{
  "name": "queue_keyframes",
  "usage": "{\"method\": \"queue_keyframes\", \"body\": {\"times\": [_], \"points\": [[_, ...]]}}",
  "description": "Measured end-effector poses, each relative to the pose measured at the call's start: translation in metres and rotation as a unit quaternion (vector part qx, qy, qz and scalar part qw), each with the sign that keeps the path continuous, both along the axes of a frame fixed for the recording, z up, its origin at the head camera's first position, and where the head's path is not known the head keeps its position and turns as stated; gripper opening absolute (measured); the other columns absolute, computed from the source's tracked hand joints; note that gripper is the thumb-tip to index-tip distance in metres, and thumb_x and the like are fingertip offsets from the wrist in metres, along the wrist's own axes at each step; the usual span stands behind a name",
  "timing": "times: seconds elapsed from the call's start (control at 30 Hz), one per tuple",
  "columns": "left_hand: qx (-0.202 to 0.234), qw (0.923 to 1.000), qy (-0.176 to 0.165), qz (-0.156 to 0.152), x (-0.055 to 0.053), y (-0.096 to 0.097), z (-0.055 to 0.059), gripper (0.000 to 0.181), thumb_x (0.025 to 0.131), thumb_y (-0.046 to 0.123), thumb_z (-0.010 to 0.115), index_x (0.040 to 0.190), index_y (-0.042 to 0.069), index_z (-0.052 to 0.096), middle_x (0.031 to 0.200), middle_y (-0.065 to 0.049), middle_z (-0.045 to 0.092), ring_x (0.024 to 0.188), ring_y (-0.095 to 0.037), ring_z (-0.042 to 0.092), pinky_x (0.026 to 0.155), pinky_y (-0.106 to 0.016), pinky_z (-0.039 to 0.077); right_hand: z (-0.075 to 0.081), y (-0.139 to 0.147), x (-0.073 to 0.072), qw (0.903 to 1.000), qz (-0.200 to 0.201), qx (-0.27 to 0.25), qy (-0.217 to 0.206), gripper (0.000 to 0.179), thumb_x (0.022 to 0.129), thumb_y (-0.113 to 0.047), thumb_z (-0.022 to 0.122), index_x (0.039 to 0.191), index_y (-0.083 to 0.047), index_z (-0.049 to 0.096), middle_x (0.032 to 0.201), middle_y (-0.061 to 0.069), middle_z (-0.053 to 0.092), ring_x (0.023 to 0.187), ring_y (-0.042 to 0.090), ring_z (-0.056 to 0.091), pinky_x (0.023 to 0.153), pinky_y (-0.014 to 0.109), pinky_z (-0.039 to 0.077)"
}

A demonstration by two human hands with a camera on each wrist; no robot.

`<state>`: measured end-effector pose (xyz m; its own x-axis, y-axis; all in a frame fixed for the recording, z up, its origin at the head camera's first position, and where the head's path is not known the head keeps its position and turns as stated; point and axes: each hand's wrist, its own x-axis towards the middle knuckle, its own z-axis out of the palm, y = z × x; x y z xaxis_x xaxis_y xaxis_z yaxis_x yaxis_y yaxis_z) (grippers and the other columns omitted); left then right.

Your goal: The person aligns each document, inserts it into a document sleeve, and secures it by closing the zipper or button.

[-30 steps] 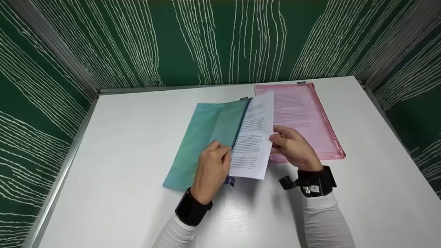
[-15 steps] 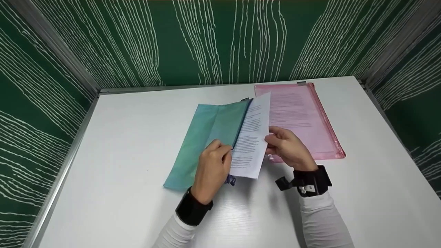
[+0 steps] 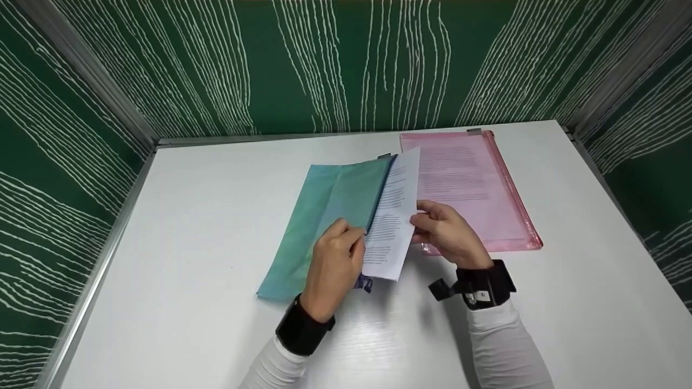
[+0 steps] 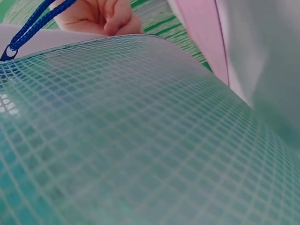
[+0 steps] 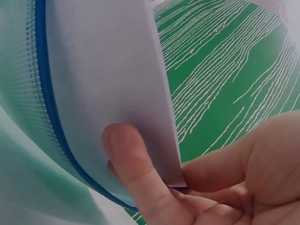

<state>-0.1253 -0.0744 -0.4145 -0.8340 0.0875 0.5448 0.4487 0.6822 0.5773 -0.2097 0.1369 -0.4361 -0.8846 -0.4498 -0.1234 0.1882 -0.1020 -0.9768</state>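
Note:
A teal mesh zipper pouch [image 3: 303,227] stands tilted up at mid-table, its right side gaping. My left hand [image 3: 334,265] grips the pouch's zipper edge near the lower end. Printed paper [image 3: 394,224] sits partly inside the opening, with its right part sticking out. Along that outer edge, my right hand [image 3: 451,235] pinches the paper between thumb and fingers. In the right wrist view the fingers [image 5: 133,157] lie against the paper beside the blue zipper [image 5: 51,103]. A blue cord pull [image 4: 40,23] hangs from the zipper slider. Mesh fills most of the left wrist view, hiding the left fingers.
A pink zipper pouch [image 3: 500,210] with a printed page inside lies flat at the right, partly behind the paper and right hand. The white table [image 3: 178,259] is bordered by green panels [image 3: 303,70] with white streaks at the back and sides.
My right hand has moved left with the paper, so less of it sticks out of the teal pouch. The left hand has stayed nearly still on the pouch edge.

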Motion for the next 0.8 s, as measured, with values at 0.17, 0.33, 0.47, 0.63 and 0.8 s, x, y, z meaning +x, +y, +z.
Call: {"method": "queue_keyframes", "body": {"times": [0.17, 0.33, 0.47, 0.63, 0.8], "points": [[-0.001, 1.0000, 0.005, 0.005, 0.000, 0.001, -0.001, 0.023, 0.092, 0.005, 0.049, 0.089, 0.001, 0.071, 0.072, -0.002, 0.050, 0.064, -0.007, 0.051, 0.055, -0.014, 0.043, -0.002, -0.002, 0.000, 1.0000, 0.003, 0.004, -0.005, 0.036, 0.093, 0.002, 0.042, 0.127, 0.012, 0.039, 0.106, 0.023, 0.062, 0.081, 0.021, 0.066, 0.067, 0.030, 0.054], [-0.021, 0.9995, -0.005, 0.023, 0.000, 0.002, -0.004, 0.016, 0.088, 0.004, 0.054, 0.082, 0.001, 0.069, 0.071, -0.003, 0.052, 0.061, -0.008, 0.052, 0.053, -0.015, 0.043, -0.003, -0.005, 0.001, 0.9999, -0.001, -0.012, -0.011, 0.035, 0.092, 0.005, 0.040, 0.125, 0.014, 0.039, 0.107, 0.026, 0.060, 0.083, 0.022, 0.066, 0.070, 0.031, 0.054], [-0.041, 0.9978, -0.029, 0.043, 0.000, 0.003, -0.005, 0.010, 0.083, 0.003, 0.061, 0.073, 0.002, 0.063, 0.065, -0.003, 0.052, 0.056, -0.009, 0.050, 0.048, -0.016, 0.041, -0.003, -0.006, 0.001, 0.9997, -0.006, -0.020, -0.009, 0.035, 0.092, 0.006, 0.040, 0.126, 0.014, 0.038, 0.111, 0.028, 0.058, 0.086, 0.024, 0.066, 0.072, 0.033, 0.054], [-0.068, 0.9941, -0.048, 0.070, 0.000, 0.004, -0.008, 0.018, 0.081, 0.003, 0.062, 0.065, 0.005, 0.055, 0.058, -0.001, 0.046, 0.051, -0.009, 0.044, 0.043, -0.018, 0.035, -0.003, -0.008, 0.001, 0.9997, -0.011, -0.020, -0.007, 0.036, 0.091, 0.007, 0.040, 0.127, 0.012, 0.038, 0.112, 0.029, 0.057, 0.087, 0.024, 0.066, 0.072, 0.033, 0.054], [-0.112, 0.9882, -0.047, 0.093, -0.001, 0.004, -0.011, 0.013, 0.081, 0.002, 0.056, 0.069, 0.005, 0.053, 0.062, -0.002, 0.043, 0.051, -0.011, 0.040, 0.044, -0.022, 0.033, -0.004, -0.010, 0.001, 0.9999, -0.010, -0.013, -0.006, 0.037, 0.091, 0.007, 0.040, 0.127, 0.011, 0.038, 0.112, 0.029, 0.056, 0.088, 0.023, 0.065, 0.073, 0.032, 0.054]]}}
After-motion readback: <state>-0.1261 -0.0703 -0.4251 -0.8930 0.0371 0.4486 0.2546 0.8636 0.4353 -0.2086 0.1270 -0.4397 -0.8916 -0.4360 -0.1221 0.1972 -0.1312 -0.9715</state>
